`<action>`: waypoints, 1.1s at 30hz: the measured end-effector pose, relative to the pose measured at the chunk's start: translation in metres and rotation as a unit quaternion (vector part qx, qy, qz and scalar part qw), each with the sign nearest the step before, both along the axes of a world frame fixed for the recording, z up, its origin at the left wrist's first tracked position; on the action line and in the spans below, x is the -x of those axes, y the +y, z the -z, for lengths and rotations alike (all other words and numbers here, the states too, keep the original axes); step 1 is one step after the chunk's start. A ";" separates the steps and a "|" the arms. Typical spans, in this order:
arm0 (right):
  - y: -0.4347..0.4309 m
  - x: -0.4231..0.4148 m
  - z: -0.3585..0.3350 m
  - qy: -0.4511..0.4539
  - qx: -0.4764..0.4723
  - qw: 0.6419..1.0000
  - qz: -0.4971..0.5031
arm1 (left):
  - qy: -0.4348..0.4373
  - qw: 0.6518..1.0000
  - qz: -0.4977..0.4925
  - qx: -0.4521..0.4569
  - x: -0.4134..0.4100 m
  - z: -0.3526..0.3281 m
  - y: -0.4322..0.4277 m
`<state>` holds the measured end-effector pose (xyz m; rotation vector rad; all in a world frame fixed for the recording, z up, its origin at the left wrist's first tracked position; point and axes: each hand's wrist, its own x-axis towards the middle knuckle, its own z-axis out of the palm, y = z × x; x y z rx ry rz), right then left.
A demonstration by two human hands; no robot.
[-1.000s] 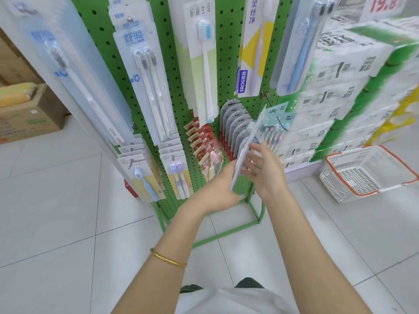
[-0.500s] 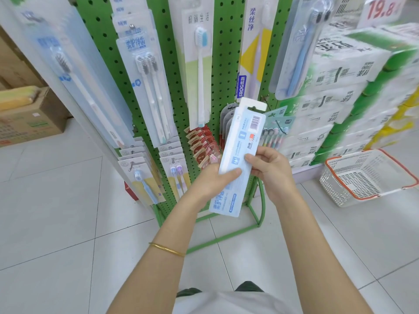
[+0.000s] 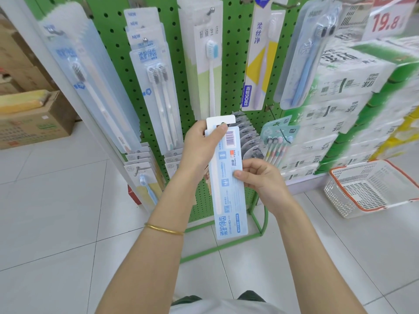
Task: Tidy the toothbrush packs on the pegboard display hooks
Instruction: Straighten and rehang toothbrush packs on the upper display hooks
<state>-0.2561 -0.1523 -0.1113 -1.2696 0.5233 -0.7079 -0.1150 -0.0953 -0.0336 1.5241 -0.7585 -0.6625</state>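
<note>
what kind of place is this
Most likely a small shop or supermarket: a green pegboard hung with toothbrush packs, a 19.8 price sign, and a shopping basket on the floor.

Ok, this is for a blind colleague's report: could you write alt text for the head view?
A person holds a long pale-blue toothbrush pack before a green pegboard, left hand gripping its top, right hand pinching its side. Other packs hang around it; a white basket sits on the floor.

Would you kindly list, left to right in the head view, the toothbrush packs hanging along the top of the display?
pale blue single-brush pack → twin-brush pack → white pack with blue-bristled brush → yellow FROG pack → clear pack of blue brushes
</note>
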 end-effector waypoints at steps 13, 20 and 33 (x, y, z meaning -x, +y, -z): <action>0.002 -0.030 -0.021 -0.029 -0.071 0.971 -0.227 | 0.168 0.979 0.075 0.092 -0.017 -0.026 0.015; 0.012 -0.054 -0.058 -0.002 0.035 0.975 -0.221 | 0.099 0.986 0.038 0.130 -0.027 -0.057 0.035; 0.043 -0.126 -0.120 0.222 0.328 0.904 0.158 | -0.156 0.946 -0.206 0.197 -0.049 -0.088 0.063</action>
